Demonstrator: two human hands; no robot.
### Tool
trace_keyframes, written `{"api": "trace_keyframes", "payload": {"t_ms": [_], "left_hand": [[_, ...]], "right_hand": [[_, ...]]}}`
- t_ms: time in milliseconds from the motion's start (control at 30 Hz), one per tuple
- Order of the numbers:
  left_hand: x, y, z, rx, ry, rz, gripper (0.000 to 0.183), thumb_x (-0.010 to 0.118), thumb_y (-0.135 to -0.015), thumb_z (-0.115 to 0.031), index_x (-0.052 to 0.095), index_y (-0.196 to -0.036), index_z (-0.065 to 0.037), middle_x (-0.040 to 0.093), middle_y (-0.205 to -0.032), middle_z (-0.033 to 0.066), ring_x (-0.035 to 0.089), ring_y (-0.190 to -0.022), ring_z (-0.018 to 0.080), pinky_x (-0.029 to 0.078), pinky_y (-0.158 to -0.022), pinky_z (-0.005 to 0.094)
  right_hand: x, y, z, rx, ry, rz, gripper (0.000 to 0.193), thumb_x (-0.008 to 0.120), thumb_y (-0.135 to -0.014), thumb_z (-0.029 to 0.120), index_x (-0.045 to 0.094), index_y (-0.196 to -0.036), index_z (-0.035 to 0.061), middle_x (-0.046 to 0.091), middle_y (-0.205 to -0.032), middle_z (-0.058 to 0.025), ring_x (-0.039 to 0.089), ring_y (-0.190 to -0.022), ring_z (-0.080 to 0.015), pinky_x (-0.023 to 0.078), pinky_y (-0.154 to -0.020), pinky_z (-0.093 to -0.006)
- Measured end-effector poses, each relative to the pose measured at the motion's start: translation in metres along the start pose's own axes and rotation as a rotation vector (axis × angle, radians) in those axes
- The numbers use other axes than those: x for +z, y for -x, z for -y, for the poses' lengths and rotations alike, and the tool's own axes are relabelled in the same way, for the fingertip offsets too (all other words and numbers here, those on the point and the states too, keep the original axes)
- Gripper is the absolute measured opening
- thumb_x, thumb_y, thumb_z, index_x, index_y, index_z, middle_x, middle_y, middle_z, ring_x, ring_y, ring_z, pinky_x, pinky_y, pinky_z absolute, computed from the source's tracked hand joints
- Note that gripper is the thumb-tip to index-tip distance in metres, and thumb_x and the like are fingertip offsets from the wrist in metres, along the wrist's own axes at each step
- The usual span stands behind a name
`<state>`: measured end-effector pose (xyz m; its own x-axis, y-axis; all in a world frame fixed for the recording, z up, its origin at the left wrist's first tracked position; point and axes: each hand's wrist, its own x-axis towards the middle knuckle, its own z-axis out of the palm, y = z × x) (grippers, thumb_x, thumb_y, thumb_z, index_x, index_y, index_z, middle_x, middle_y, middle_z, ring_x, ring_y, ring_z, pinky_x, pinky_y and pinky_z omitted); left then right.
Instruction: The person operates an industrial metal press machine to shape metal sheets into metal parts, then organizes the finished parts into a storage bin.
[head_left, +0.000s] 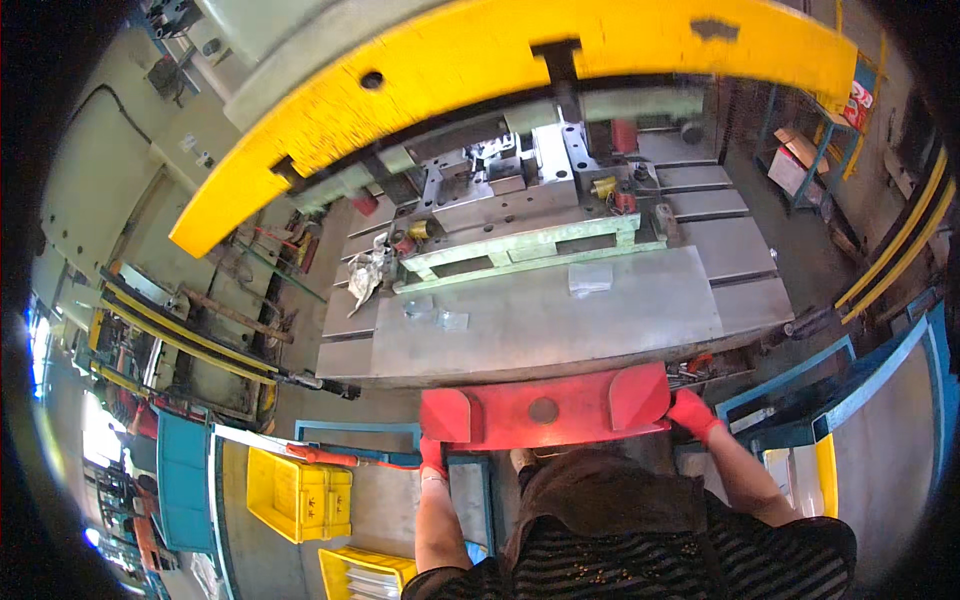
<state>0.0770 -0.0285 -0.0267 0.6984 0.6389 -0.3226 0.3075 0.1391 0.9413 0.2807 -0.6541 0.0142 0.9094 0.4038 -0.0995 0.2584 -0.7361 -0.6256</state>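
Observation:
A red panel (543,410) with raised guard plates at both ends and a round dark spot in its middle stands before me, like a press's two-hand control box. My left hand (433,457), in a red glove, is at the panel's left end, its fingers mostly hidden. At the right end, my right hand (692,414), also red-gloved, lies against the panel's side; its fingertips are hidden. Beyond the panel is a press bed (540,318) carrying a die set (500,215) on a pale green base (520,247). Whether either hand grips the panel cannot be made out.
A yellow press beam (600,42) arches above the die. Yellow-and-black bars (190,328) flank the bed. Clear plastic pieces (590,280) and a crumpled cloth (368,275) lie on it. Yellow bins (298,495) sit left, by a blue-framed table; another blue frame (850,395) is right.

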Motion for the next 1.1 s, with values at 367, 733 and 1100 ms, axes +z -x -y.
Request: {"api": "trace_keyframes", "payload": {"t_ms": [367, 733, 1100], "left_hand": [[0.002, 0.021, -0.032, 0.195, -0.301, 0.144, 0.036, 0.063, -0.083, -0.032, 0.059, -0.101, -0.002, 0.060, -0.088, 0.0011, 0.055, -0.078, 0.0130, 0.045, -0.071, 0.0315], [0.036, 0.064, -0.164, 0.185, -0.050, -0.424, 0.027, 0.053, -0.088, -0.008, 0.057, -0.111, 0.005, 0.063, -0.101, 0.0112, 0.058, -0.090, 0.0201, 0.047, -0.081, 0.0322], [0.119, -0.028, -0.349, 0.861, -0.424, -0.134, 0.033, 0.059, -0.083, -0.005, 0.054, -0.116, 0.001, 0.059, -0.113, 0.0155, 0.054, -0.105, 0.0269, 0.040, -0.094, 0.0354]], "right_hand": [[-0.157, -0.131, 0.219, -0.220, 0.316, -0.300, 0.048, 0.066, -0.075, 0.027, 0.054, -0.117, 0.0074, 0.052, -0.118, -0.0157, 0.048, -0.111, -0.0327, 0.038, -0.090, -0.0434], [-0.088, -0.209, 0.206, -0.395, 0.769, -0.482, 0.036, 0.055, -0.079, 0.019, 0.056, -0.114, 0.0115, 0.048, -0.126, -0.0120, 0.041, -0.119, -0.0313, 0.031, -0.093, -0.0503], [-0.127, -0.220, 0.238, -0.370, 0.828, -0.341, 0.020, 0.060, -0.069, 0.015, 0.062, -0.089, 0.0104, 0.054, -0.094, -0.0099, 0.049, -0.095, -0.0277, 0.038, -0.082, -0.0431]]}}
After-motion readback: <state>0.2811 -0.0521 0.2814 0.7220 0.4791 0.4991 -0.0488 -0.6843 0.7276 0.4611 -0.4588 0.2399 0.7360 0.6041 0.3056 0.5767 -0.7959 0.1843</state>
